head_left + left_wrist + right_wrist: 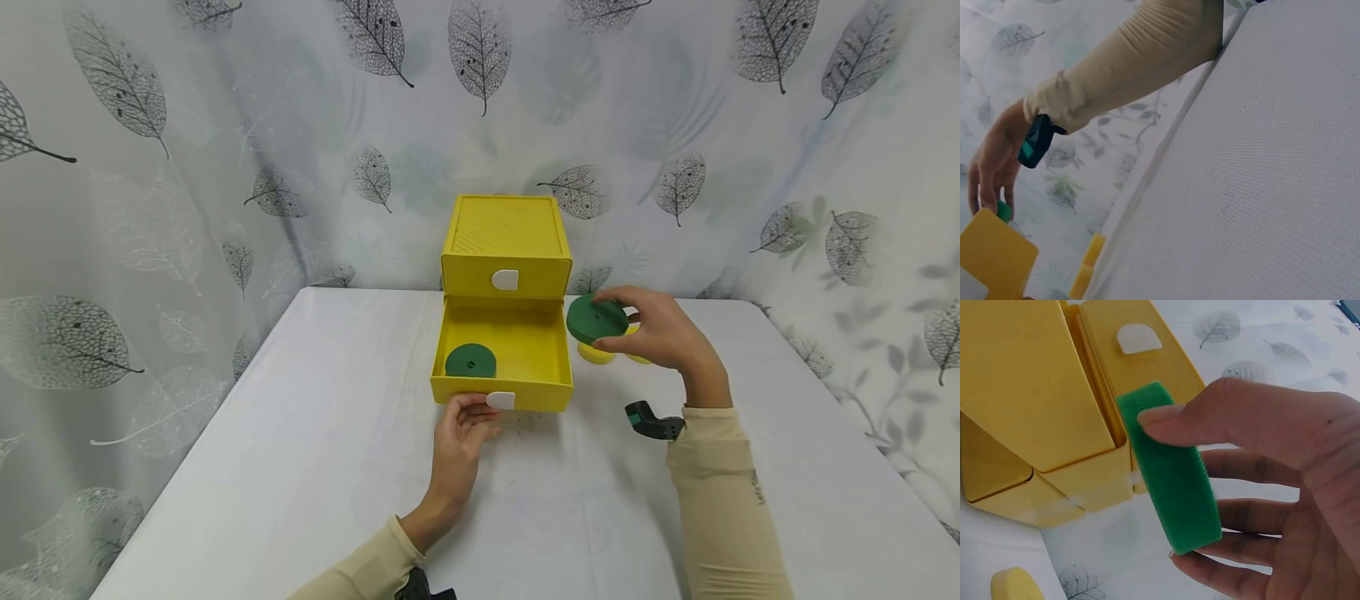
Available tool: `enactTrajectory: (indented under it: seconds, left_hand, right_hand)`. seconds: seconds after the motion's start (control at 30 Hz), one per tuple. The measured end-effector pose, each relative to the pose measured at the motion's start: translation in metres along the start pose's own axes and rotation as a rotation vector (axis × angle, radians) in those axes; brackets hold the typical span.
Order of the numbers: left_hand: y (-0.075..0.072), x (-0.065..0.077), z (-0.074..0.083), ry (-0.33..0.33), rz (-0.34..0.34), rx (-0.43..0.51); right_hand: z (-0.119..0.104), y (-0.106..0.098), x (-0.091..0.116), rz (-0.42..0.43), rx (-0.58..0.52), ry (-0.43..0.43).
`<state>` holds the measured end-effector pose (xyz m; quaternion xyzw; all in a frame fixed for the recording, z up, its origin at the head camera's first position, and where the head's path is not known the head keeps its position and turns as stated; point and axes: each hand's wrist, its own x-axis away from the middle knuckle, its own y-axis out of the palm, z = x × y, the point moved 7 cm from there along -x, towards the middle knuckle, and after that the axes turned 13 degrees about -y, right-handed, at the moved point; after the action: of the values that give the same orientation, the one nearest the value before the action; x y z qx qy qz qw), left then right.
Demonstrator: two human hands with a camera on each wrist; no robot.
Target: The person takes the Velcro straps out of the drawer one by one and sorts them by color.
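My left hand [459,446] is at the front of a pulled-out yellow drawer [564,397], its bent fingers on the white handle tab [501,401]. A green disc [471,361] lies inside the drawer at the left. Beside the drawer's right wall, my right hand [656,329] holds a second green disc [597,320] by its rim. In the right wrist view, the thumb lies on one face of that green disc [1175,481] and fingers reach behind it. My left hand is almost wholly out of the left wrist view.
Above the drawer stands the yellow cabinet [510,225], with its upper drawer [472,275] closed. Yellow discs [595,353] rest on the white table [360,467] to the right, partly behind my right hand. A leaf-patterned curtain [300,125] hangs behind the table.
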<state>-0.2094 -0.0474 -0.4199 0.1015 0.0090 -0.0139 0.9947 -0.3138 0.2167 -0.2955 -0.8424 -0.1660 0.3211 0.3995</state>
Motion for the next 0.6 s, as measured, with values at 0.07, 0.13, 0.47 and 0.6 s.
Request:
enactTrajectory:
  seconds: [0.07, 0.13, 0.47, 0.6]
  left_hand:
    - [0.0, 0.0, 0.0, 0.0, 0.001, 0.0]
    - [0.0, 0.0, 0.0, 0.001, 0.001, 0.0]
    - [0.0, 0.0, 0.0, 0.001, 0.003, -0.003]
    - [0.0, -0.001, 0.0, 0.002, 0.002, 0.001]
  right_hand:
    - [0.002, 0.0, 0.001, -0.011, 0.0, 0.013]
    - [0.005, 0.0, 0.003, -0.019, -0.003, 0.03]
    - [0.016, 0.0, 0.006, -0.04, -0.005, 0.089]
    - [0.022, 0.001, 0.007, -0.053, 0.006, 0.113]
